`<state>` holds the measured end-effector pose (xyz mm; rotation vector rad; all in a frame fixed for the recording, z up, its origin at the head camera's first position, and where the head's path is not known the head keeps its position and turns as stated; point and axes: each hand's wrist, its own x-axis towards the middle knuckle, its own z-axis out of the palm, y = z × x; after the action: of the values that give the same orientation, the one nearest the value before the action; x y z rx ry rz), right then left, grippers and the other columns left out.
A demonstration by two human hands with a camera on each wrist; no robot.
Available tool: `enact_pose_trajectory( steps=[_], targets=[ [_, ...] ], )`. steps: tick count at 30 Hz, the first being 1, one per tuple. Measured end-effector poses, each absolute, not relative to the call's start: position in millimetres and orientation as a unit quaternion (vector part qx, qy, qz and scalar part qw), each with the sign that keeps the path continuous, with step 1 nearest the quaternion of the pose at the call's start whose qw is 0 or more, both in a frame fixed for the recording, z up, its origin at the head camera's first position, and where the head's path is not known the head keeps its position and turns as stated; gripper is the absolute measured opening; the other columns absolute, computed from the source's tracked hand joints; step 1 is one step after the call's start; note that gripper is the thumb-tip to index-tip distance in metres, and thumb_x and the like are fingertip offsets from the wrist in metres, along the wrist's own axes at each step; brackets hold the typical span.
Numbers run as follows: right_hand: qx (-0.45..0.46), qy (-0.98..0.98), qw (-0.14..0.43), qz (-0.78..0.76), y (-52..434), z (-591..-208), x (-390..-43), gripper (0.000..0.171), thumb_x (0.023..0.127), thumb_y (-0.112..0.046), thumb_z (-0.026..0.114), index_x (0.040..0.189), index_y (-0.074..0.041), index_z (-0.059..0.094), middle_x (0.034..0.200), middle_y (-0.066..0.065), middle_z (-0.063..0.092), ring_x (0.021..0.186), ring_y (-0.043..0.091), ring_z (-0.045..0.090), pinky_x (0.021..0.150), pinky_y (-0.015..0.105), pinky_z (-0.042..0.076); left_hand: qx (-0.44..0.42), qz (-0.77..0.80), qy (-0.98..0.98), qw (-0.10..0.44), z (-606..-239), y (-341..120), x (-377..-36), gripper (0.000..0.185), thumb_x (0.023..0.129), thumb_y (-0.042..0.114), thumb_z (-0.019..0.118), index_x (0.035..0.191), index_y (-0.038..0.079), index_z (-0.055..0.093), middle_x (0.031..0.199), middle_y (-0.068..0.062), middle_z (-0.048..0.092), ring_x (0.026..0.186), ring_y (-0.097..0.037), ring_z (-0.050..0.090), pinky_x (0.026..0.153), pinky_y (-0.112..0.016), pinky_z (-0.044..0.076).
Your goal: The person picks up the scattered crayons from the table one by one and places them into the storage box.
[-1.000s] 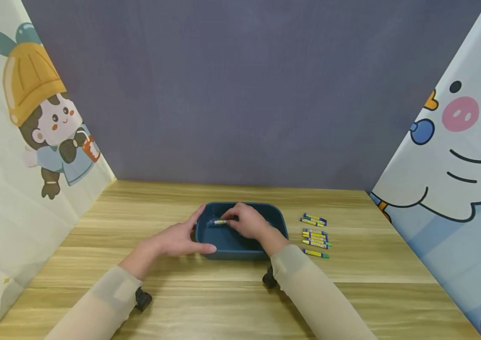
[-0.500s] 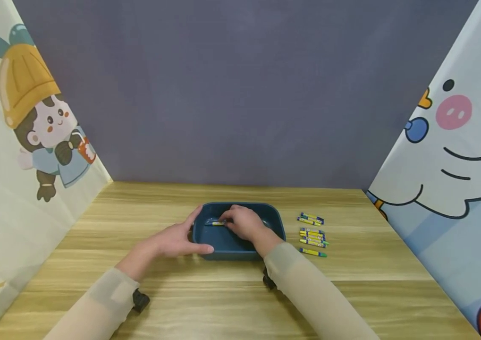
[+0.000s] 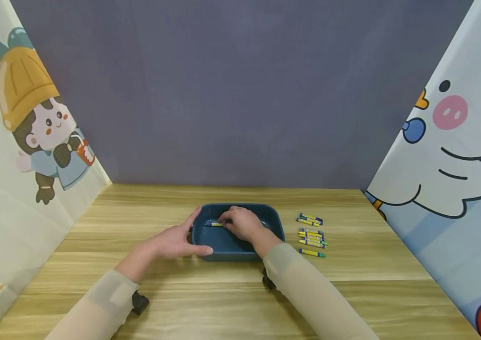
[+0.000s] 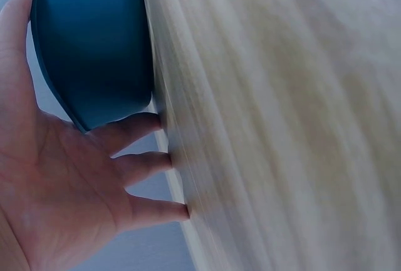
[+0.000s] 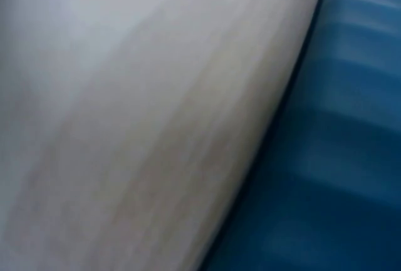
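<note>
Two hands are seen at a dark blue plastic bin [image 3: 240,248] that stands on the wooden table [image 3: 350,283], roughly at its middle. The left hand [image 3: 176,242] is laid against the bin's left end, its thumb along the near wall and its fingers spread and nearly straight; in the left wrist view the palm and fingers [image 4: 141,124] are pressed to the blue wall where it meets the table, so the hand is open and braced rather than clenched. The right hand [image 3: 242,223] is lowered inside the bin, and a yellow and blue crayon [image 3: 214,224] is pinched at its fingertips, lying level and pointing left, just above or on the bin's floor; which of the two cannot be told. The right wrist view is blurred, and only the bin's blue wall [image 5: 338,177] and pale table can be made out in it. A loose group of crayons [image 3: 312,234] of the same kind is laid on the table just to the right of the bin, apart from it, with one pair slightly farther back. The table is closed in by a grey back wall [image 3: 240,94] and cartoon-printed sheets on the left [image 3: 28,118] and right [image 3: 457,141].
</note>
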<state>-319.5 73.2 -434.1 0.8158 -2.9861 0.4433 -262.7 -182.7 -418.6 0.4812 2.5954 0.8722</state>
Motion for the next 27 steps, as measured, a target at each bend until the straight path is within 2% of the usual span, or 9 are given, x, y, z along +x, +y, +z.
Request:
enact_pose_trajectory(
  steps=[5,9,13,17,19,24,27],
  targets=[
    [0.26,-0.954,0.007,0.149,72.8,-432.7,-319.6,0.023,0.108,-0.024,0.073,0.129,-0.026,0.082,0.12,0.0,0.072,0.108,0.021,0.071,0.102,0.045,0.059,0.167,0.313,0.917,0.183,-418.0,-183.2,-262.0,0.133,0.089,0.078,0.077,0.177,0.034,-0.011,0.164,-0.029,0.051,0.125,-0.036,0.072,0.107,-0.059,0.054],
    [0.259,-0.95,0.002,0.173,74.8,-428.5,-320.6,0.025,0.109,-0.026,0.073,0.132,-0.026,0.081,0.128,0.001,0.074,0.115,0.022,0.072,0.104,0.046,0.058,0.168,0.314,0.917,0.178,-418.4,-182.6,-262.0,0.132,0.089,0.078,0.077,0.177,0.033,-0.01,0.164,-0.029,0.052,0.126,-0.036,0.071,0.108,-0.06,0.053],
    [0.258,-0.94,0.005,0.225,82.9,-418.8,-320.3,0.028,0.109,-0.028,0.072,0.136,-0.026,0.079,0.133,0.003,0.073,0.101,0.022,0.075,0.095,0.045,0.06,0.167,0.317,0.917,0.177,-419.6,-180.7,-261.5,0.133,0.088,0.078,0.078,0.177,0.034,-0.01,0.162,-0.029,0.053,0.12,-0.032,0.073,0.108,-0.059,0.053],
    [0.266,-0.925,0.038,0.27,101.1,-406.2,-319.2,0.028,0.107,-0.027,0.075,0.135,-0.023,0.08,0.13,0.003,0.076,0.103,0.019,0.074,0.092,0.043,0.06,0.163,0.321,0.917,0.175,-420.8,-179.2,-260.8,0.135,0.086,0.077,0.08,0.177,0.034,-0.01,0.161,-0.03,0.055,0.119,-0.032,0.072,0.108,-0.059,0.053],
    [0.27,-0.916,0.05,0.292,115.5,-400.0,-318.4,0.029,0.107,-0.025,0.076,0.135,-0.019,0.08,0.129,0.005,0.076,0.097,0.02,0.074,0.086,0.042,0.061,0.161,0.321,0.917,0.172,-421.2,-178.9,-260.8,0.135,0.086,0.077,0.08,0.177,0.035,-0.009,0.159,-0.03,0.056,0.118,-0.032,0.072,0.108,-0.059,0.053],
    [0.247,-0.906,0.042,0.34,163.5,-385.8,-312.8,0.031,0.108,-0.022,0.074,0.137,-0.014,0.078,0.131,0.013,0.072,0.069,0.026,0.069,0.063,0.034,0.056,0.161,0.31,0.922,0.168,-421.3,-178.9,-261.3,0.135,0.086,0.078,0.08,0.177,0.037,-0.012,0.16,-0.033,0.054,0.098,-0.025,0.075,0.105,-0.058,0.055],
    [0.213,-0.91,0.036,0.354,197.2,-383.6,-310.1,0.031,0.108,-0.022,0.074,0.138,-0.014,0.077,0.137,0.014,0.071,0.071,0.025,0.069,0.06,0.031,0.053,0.161,0.305,0.923,0.169,-421.9,-179.3,-261.9,0.134,0.086,0.079,0.079,0.176,0.039,-0.012,0.164,-0.033,0.05,0.093,-0.021,0.075,0.104,-0.058,0.056]
  ],
)
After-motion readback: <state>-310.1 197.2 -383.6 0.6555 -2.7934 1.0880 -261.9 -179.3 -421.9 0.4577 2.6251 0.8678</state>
